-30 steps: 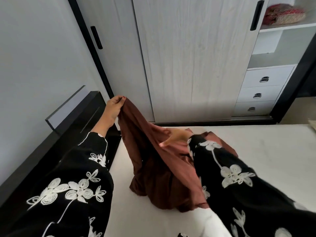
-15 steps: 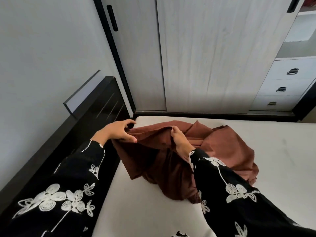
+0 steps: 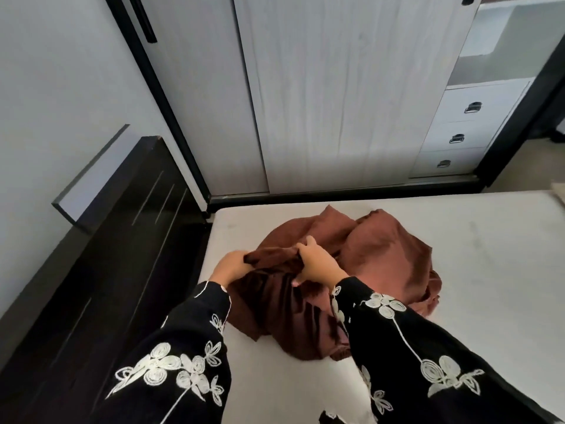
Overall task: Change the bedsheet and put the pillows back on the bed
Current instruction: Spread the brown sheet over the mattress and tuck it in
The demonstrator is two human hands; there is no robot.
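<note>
Both hands meet at the middle of the frame. The left hand point(image 3: 231, 266) and the right hand point(image 3: 318, 264) each clutch a bunched fold of the brown sheet point(image 3: 382, 252), fingers curled into the cloth, with a short ridge of it between them. The sheet lies crumpled on the bare white mattress point(image 3: 489, 246), spreading toward the centre right. The dark headboard point(image 3: 122, 240) runs along the left, and a pale wardrobe point(image 3: 336, 102) fills the upper frame.

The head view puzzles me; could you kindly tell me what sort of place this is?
Most likely a bedroom: a bare mattress meets a dark headboard, a tall wardrobe with drawers stands behind, and the left hand and right hand grip a brown bedsheet.
</note>
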